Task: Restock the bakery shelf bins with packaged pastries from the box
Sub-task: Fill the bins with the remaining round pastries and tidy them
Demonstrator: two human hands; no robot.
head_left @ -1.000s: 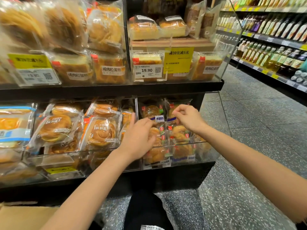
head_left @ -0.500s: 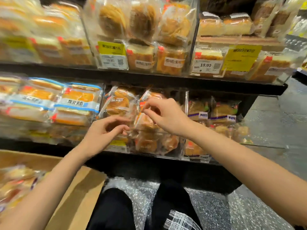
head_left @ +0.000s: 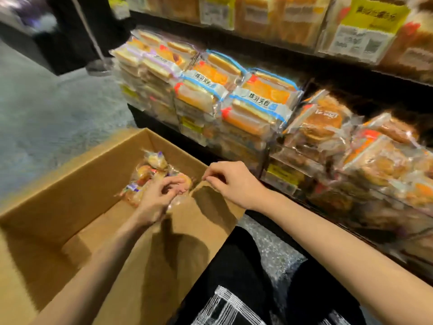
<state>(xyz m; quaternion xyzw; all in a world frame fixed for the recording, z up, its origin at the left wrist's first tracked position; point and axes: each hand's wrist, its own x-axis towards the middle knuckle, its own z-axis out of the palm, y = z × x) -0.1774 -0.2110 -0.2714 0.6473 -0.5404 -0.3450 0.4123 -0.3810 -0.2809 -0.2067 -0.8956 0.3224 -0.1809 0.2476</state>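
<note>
An open cardboard box [head_left: 70, 184] stands on the floor at my lower left, with a few packaged pastries [head_left: 152, 160] piled in its far corner. My left hand [head_left: 161, 195] is inside the box on that pile, its fingers curled round one clear-wrapped packet [head_left: 185, 182]. My right hand [head_left: 234, 184] hovers over the box's right edge with loosely curled fingers and holds nothing. To the right, the clear shelf bins [head_left: 293, 158] hold round bread packs [head_left: 323, 120] and blue-edged sandwich packs [head_left: 257, 99]. The picture is blurred.
An upper shelf with bread packs and a yellow price label [head_left: 375, 15] overhangs the bins. Grey speckled floor [head_left: 46, 102] spreads to the left, with a dark stand base [head_left: 98, 64] behind. My knees in black trousers [head_left: 246, 277] are next to the box.
My view has swung left and down from the shelf to the box. Both hands left the packets in the bins; the left went into the box, the right came to its edge.
</note>
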